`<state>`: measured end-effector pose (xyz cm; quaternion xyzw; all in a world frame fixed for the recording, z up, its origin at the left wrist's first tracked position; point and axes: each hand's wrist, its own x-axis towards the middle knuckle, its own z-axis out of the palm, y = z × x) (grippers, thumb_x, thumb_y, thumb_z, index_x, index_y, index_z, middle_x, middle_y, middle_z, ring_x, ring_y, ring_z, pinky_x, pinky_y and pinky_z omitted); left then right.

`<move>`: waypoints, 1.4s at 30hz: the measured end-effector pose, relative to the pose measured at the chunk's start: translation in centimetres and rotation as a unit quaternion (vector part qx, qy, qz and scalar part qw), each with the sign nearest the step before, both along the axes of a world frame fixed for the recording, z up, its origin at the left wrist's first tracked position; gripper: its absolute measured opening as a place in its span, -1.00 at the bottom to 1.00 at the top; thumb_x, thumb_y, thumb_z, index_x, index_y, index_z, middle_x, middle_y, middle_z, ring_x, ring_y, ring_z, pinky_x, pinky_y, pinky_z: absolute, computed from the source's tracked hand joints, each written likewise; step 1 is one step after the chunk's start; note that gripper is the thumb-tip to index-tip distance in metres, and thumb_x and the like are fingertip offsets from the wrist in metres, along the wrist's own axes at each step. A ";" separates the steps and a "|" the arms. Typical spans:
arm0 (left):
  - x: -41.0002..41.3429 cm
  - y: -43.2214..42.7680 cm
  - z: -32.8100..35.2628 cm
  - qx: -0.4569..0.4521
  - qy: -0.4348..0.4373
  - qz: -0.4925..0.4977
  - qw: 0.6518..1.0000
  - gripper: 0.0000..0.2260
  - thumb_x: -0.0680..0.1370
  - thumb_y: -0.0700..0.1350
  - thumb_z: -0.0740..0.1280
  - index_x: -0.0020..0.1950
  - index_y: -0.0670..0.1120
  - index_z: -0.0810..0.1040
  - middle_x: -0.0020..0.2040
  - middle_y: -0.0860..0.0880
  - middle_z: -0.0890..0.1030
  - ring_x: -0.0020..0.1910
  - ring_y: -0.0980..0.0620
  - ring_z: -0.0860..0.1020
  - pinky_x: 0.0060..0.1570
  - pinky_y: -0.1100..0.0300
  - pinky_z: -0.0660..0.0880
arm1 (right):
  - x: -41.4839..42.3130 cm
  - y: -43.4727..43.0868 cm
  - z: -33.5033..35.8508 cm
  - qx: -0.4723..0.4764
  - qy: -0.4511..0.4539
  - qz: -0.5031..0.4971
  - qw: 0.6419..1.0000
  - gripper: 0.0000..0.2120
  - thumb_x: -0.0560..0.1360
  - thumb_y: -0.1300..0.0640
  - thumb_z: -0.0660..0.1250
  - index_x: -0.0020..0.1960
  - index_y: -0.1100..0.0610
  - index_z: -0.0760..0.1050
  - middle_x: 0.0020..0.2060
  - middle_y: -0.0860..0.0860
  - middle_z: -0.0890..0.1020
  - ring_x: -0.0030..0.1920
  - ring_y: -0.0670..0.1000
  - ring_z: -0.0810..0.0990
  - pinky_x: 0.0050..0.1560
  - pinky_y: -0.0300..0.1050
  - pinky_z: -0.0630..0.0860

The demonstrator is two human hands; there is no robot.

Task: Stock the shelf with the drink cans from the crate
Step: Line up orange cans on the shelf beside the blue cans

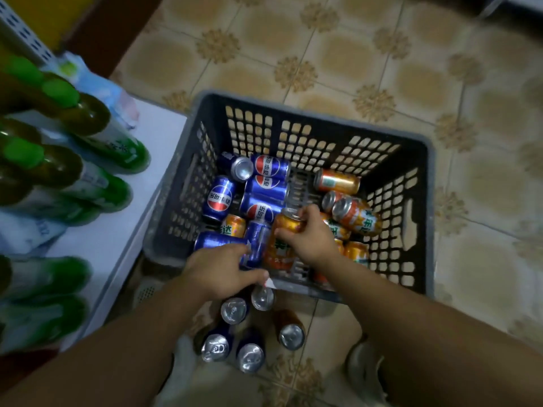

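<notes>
A dark grey plastic crate (423, 201) sits on the tiled floor and holds several blue cola cans (220, 198) on its left and several orange soda cans (357, 215) on its right. My right hand (308, 236) grips an upright orange can (282, 242) near the crate's front wall. My left hand (220, 268) reaches over the front rim and its fingers curl round a blue can (257, 239). Several cans (235, 311) stand upright on the floor just in front of the crate.
A white shelf board (123, 218) runs along the left and carries green-capped bottles (73, 113) and a light plastic pack (97, 83). Beige patterned floor tiles (411, 69) spread beyond and right of the crate. My shoe (367, 374) shows at the bottom.
</notes>
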<state>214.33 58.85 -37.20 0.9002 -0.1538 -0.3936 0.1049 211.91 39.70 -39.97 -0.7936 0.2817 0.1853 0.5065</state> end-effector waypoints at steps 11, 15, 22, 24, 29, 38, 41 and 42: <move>-6.4 2.4 22.0 -0.408 -0.045 0.247 0.878 -0.40 0.41 -0.23 0.49 0.30 0.11 0.26 0.08 0.17 0.51 -0.06 0.39 0.47 -0.14 0.53 0.45 | -5.0 6.3 28.2 0.118 -0.235 -0.144 0.954 -0.42 0.39 -0.07 0.50 0.33 -0.05 0.36 0.13 -0.02 0.54 0.06 0.00 0.59 -0.01 -0.04 0.60; -10.5 6.4 31.3 -0.444 -0.145 0.251 0.848 -0.37 0.39 -0.16 0.52 0.31 0.13 0.27 0.06 0.22 0.51 -0.04 0.35 0.50 -0.14 0.48 0.45 | -7.4 10.6 36.8 0.197 -0.254 -0.112 0.940 -0.48 0.34 -0.14 0.51 0.19 0.10 0.51 0.01 0.06 0.67 -0.02 0.08 0.67 0.05 0.11 0.62; -19.5 16.4 41.7 -0.403 -0.314 0.300 0.805 -0.39 0.33 -0.22 0.54 0.20 0.15 0.31 0.00 0.17 0.55 -0.09 0.28 0.53 -0.16 0.45 0.43 | -12.7 20.7 47.6 0.284 -0.278 0.107 0.911 -0.57 0.45 0.02 0.47 0.25 0.12 0.45 0.01 0.09 0.65 -0.10 0.02 0.66 -0.26 -0.15 0.55; -22.0 20.0 43.0 -0.381 -0.332 0.316 0.803 -0.39 0.32 -0.21 0.55 0.20 0.13 0.31 -0.02 0.21 0.54 -0.11 0.33 0.52 -0.18 0.47 0.43 | -14.1 24.2 49.0 0.292 -0.267 0.157 0.905 -0.55 0.42 0.05 0.50 0.24 0.14 0.47 0.04 0.15 0.66 -0.08 0.09 0.67 -0.27 -0.12 0.56; -27.5 28.0 44.7 -0.318 -0.348 0.375 0.798 -0.40 0.32 -0.03 0.57 0.29 0.01 0.39 0.07 0.11 0.58 0.00 0.20 0.57 0.06 0.21 0.52 | -17.3 33.0 50.9 0.300 -0.276 0.218 0.887 -0.46 0.38 0.11 0.52 0.29 0.17 0.42 0.07 0.19 0.63 -0.06 0.14 0.67 -0.22 -0.04 0.58; -34.9 41.2 44.7 -0.005 -0.381 0.468 0.797 -0.49 0.51 0.13 0.34 0.40 -0.06 0.39 0.39 -0.05 0.43 0.28 -0.01 0.46 0.21 0.16 0.39 | -19.5 43.8 51.6 0.268 -0.283 0.324 0.862 -0.35 0.42 0.17 0.50 0.43 0.13 0.30 0.14 0.05 0.53 0.05 0.06 0.56 -0.02 -0.06 0.49; -36.1 44.8 43.8 0.103 -0.340 0.480 0.802 -0.41 0.54 0.26 0.18 0.47 -0.03 0.29 0.48 -0.04 0.32 0.41 -0.05 0.32 0.37 0.04 0.28 | -18.8 46.4 51.4 0.237 -0.302 0.359 0.851 -0.37 0.43 0.15 0.49 0.43 0.11 0.31 0.17 0.05 0.52 0.08 0.05 0.50 0.09 -0.02 0.48; -36.3 45.8 43.5 0.136 -0.327 0.484 0.800 -0.39 0.55 0.30 0.12 0.50 0.00 0.24 0.51 -0.02 0.25 0.46 -0.05 0.24 0.42 -0.03 0.19 | -18.5 47.2 51.2 0.223 -0.312 0.371 0.846 -0.37 0.44 0.13 0.48 0.43 0.10 0.30 0.21 0.05 0.51 0.10 0.05 0.49 0.14 -0.01 0.47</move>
